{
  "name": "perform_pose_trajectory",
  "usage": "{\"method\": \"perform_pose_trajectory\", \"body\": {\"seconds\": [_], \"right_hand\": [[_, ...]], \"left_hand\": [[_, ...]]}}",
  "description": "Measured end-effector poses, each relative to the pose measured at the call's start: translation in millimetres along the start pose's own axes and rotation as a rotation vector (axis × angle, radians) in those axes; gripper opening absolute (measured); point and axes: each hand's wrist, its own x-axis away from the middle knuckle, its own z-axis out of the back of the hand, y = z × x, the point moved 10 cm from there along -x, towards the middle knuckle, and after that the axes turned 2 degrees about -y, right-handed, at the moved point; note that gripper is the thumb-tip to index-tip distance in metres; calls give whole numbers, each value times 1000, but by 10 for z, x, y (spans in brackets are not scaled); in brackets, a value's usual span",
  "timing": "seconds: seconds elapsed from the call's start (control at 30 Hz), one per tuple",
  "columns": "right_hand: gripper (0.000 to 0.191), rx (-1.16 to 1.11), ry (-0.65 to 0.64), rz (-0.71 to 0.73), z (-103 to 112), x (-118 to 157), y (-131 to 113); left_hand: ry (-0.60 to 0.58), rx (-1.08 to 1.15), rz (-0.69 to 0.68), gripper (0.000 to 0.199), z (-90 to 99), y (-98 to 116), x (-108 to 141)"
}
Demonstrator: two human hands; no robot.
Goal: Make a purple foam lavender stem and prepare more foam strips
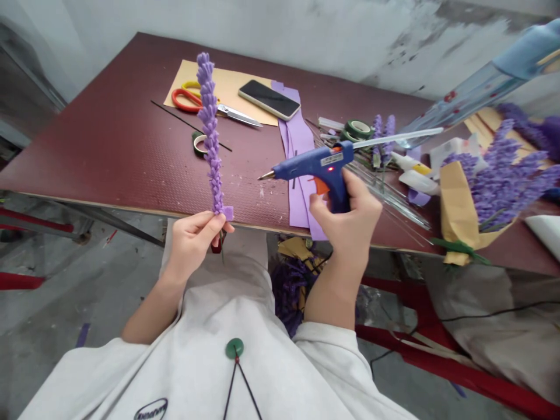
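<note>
Upright between the thumb and fingers of my left hand (195,236) is a purple flower stalk (210,128), pinched at its lower end by the table's front edge. A small purple strip (228,213) sticks out to the right at its base. My right hand (350,207) is wrapped round the handle of a blue glue gun (312,162) with an orange trigger and a lit red light. The gun's metal tip points left, toward the stalk but apart from it. A clear glue stick (398,137) juts from its back.
On the brown table (109,128) lie orange-and-yellow scissors (236,114), a phone (269,99), purple strips (301,140), green tape (359,129) and thin wires. A wrapped purple bouquet (494,186) and a clear vase (476,87) are at the right.
</note>
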Motion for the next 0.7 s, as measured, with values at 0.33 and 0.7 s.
{"method": "perform_pose_trajectory", "body": {"seconds": [0.33, 0.7], "right_hand": [[45, -31, -25, 239, -199, 234, -432], [40, -63, -12, 283, -207, 236, -498]], "left_hand": [[62, 3, -20, 24, 154, 3, -47], [89, 40, -32, 21, 193, 15, -61]]}}
